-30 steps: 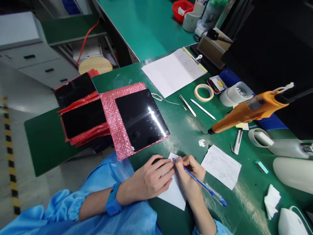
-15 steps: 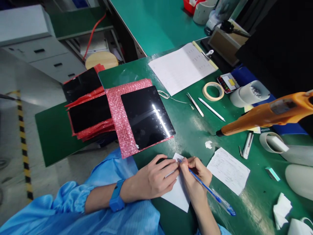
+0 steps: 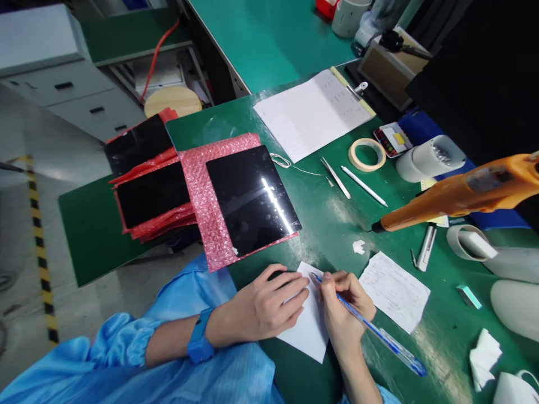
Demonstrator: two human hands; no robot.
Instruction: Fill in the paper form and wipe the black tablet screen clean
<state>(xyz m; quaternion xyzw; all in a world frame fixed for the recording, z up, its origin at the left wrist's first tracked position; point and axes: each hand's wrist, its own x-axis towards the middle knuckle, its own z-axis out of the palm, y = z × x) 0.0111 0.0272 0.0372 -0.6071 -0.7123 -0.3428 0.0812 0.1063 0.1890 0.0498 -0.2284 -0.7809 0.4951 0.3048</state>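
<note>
On the near part of the green desk point(image 3: 326, 233), a small slip of white paper point(image 3: 306, 334) lies close to the person, in easy reach of both hands. Take this slip as the middle of the clock.

The left hand point(image 3: 267, 303) comes in from 9 o'clock. Its fingers are a bit apart and lie over the slip. It clasps nothing; it seems to press down so the paper does not slide.

The right hand point(image 3: 347, 308) rests at 3 o'clock. Its grip is clamped on a blue ballpoint pen point(image 3: 374, 331), low down near the tip, likely to steer it well. The tip points to 10 o'clock, the back end to 4. The tip is at the slip's top part, but I cannot tell if it touches.

At 3 o'clock, just past the right hand, lies a sheet with faint marks point(image 3: 396, 294), maybe kept near to look at. At 11 o'clock, a shiny black panel point(image 3: 248, 196) lies on pink bubble wrap point(image 3: 200, 193), which may save it from scratches. At 1 o'clock are tweezers point(image 3: 336, 178) and a roll of tape point(image 3: 352, 155). At 2 o'clock an orange power screwdriver point(image 3: 455, 193) points its tip down, maybe ready to grab.
</note>
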